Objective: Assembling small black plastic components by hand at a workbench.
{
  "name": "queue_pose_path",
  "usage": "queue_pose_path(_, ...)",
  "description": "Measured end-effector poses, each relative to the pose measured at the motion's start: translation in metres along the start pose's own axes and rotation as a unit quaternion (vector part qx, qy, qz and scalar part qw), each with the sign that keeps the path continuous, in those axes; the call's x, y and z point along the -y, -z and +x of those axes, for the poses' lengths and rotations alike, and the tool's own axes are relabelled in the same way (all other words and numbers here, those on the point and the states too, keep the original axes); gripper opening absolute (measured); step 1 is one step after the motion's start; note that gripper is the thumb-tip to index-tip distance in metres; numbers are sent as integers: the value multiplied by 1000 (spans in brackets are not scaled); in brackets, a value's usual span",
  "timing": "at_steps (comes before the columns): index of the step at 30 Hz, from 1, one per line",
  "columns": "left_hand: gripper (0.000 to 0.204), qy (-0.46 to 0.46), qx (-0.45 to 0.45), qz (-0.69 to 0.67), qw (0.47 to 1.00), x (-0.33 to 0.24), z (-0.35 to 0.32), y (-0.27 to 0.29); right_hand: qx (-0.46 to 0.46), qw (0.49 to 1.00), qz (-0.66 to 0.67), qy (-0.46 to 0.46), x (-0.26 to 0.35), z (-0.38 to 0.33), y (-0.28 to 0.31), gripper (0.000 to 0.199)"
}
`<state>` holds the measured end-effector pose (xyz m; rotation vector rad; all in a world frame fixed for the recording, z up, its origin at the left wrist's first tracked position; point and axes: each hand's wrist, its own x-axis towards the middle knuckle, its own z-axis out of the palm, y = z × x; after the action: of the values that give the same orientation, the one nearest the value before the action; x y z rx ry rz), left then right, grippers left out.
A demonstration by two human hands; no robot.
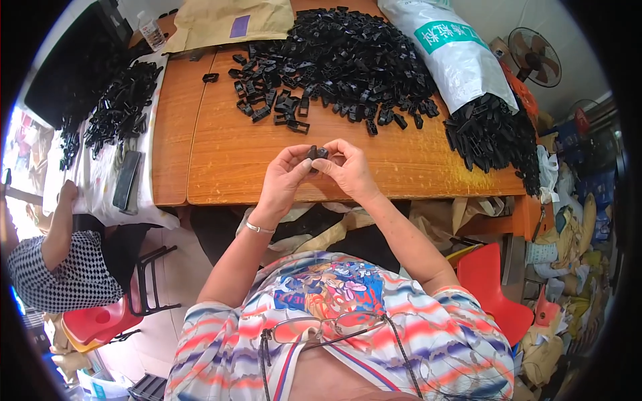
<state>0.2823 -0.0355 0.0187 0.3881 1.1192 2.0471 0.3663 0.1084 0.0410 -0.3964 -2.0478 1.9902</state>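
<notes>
My left hand (pixel 284 179) and my right hand (pixel 348 170) meet above the near edge of a wooden table (pixel 227 160). Both pinch one small black plastic part (pixel 316 153) between their fingertips. A silver bracelet circles my left wrist. Beyond my hands lies a large heap of the same black plastic parts (pixel 341 60), with several loose ones strewn at its near edge. A white sack (pixel 455 57) on the right spills more black parts (pixel 495 137) onto the table's right end.
A brown paper bag (pixel 227 20) and a water bottle (pixel 152 30) stand at the back left. Another person (pixel 60 260) sits on a red chair at the left beside a cloth-covered table with black parts and a phone (pixel 127 180). A red chair (pixel 491 287) and a fan (pixel 535 57) are at the right.
</notes>
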Motion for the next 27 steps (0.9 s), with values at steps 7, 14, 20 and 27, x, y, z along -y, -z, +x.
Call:
queue_pose_path(7, 29, -14, 4, -40, 999, 3, -4, 2, -26, 996, -51, 69, 0, -15, -7, 24)
queue_pose_path(14, 26, 58, 5, -144, 988, -4, -3, 6, -44, 989, -100, 103, 20, -20, 0, 26)
queue_pose_path(20, 29, 111, 12, -124, 986, -16, -4, 6, -18, 908, -278, 314, 34, -9, 3, 28)
queue_pose_path(27, 31, 108, 4, -72, 992, -12, -6, 5, 47, 892, -334, 301, 38, -10, 3, 26)
